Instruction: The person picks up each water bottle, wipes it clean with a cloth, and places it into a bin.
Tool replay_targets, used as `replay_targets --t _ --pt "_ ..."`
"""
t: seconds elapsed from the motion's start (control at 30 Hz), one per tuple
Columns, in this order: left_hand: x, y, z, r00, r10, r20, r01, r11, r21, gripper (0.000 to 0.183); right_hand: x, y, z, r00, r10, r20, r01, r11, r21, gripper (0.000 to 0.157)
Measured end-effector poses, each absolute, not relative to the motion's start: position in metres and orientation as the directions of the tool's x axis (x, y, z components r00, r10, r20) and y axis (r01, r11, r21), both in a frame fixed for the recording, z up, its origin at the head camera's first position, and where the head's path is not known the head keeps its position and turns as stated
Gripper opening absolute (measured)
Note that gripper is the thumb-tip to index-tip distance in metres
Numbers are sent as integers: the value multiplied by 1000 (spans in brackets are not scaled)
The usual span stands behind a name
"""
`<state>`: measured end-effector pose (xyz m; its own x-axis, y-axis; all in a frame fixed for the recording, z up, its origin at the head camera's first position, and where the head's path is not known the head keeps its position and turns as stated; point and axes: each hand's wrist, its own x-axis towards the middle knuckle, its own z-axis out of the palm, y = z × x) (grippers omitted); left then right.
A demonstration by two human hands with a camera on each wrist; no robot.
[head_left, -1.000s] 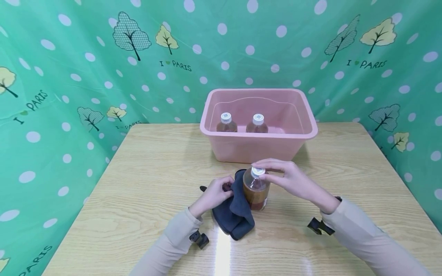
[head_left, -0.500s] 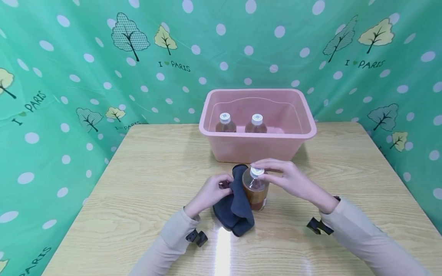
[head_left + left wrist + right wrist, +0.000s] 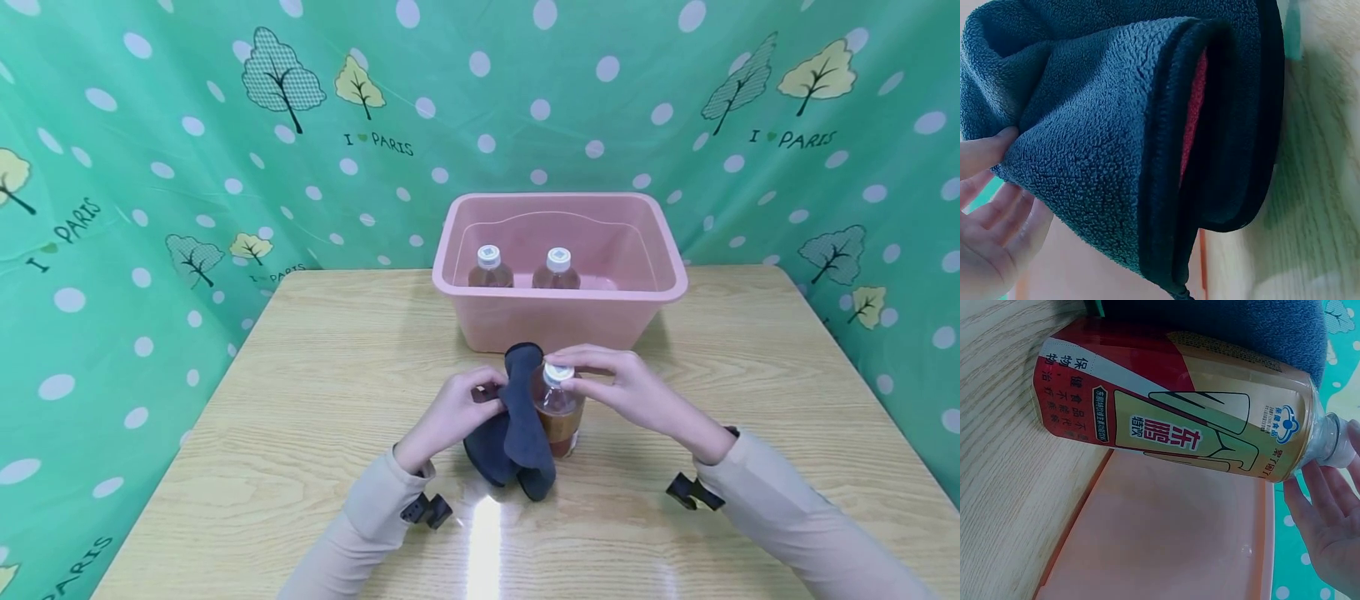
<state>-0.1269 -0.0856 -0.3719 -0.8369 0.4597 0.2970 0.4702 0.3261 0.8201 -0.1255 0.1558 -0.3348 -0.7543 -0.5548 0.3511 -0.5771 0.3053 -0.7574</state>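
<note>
A drink bottle (image 3: 561, 421) with a red and gold label stands upright on the table, in front of the pink bin. My right hand (image 3: 618, 385) pinches its white cap (image 3: 1337, 440) between thumb and fingers. Against the bottle's left side lies a dark blue-grey cloth (image 3: 517, 429), folded and draped, with dark edging. My left hand (image 3: 457, 408) pinches this cloth between thumb and fingers. In the left wrist view the fleecy cloth (image 3: 1097, 137) fills much of the picture, and a strip of red shows inside its fold. The cloth hides the bottle's left side in the head view.
The pink bin (image 3: 555, 321) stands behind the hands on the wooden table (image 3: 337, 358). Inside it are two capped bottles, a left bottle (image 3: 489, 271) and a right bottle (image 3: 558, 272). A green dotted curtain (image 3: 300, 200) hangs behind and beside the table.
My left hand has shifted slightly up and left, and the cloth's top end has risen along the bottle. The right hand and bottle are nearly unmoved.
</note>
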Motion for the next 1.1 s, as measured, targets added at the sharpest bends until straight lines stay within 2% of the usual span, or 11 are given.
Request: replay_targets --t 0.37,1.1 --pt "-126 -83 -371 -841 435 321 482 332 811 17 -126 156 -335 -755 -550 356 -577 302 -758 31" --pt "-126 -82 -397 -873 434 221 387 342 856 15 -125 156 -335 -756 -551 353 -577 308 -757 32"
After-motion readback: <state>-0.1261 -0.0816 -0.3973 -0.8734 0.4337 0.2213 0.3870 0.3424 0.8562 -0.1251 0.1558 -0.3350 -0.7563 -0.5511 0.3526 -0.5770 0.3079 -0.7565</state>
